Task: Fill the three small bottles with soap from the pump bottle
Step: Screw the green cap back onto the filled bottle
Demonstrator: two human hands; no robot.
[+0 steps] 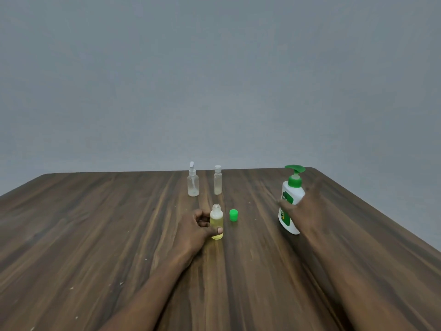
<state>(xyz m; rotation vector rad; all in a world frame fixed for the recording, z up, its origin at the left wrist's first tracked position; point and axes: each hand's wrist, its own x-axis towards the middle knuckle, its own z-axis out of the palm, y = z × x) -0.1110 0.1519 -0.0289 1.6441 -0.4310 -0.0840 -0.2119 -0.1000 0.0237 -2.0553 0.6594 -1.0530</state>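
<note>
- The left hand point(193, 229) grasps the open small bottle point(216, 218), thumb across its lower front and fingers curled behind it; the bottle stands upright on the table point(95, 223) near the middle, holding yellow liquid to well above half
- Its green cap point(233, 215) sits on the table just right of it, not touching
- The right hand point(307, 201), blurred, is wrapped around the pump bottle point(287, 211), thumb across the label; this white bottle with a green pump leans slightly, at the right side of the table
- Farther back stand the flip-top bottle point(193, 185), lid raised, and the capped bottle point(217, 181), side by side and apart, both looking nearly clear
- A plain grey wall point(214, 80) rises behind
</note>
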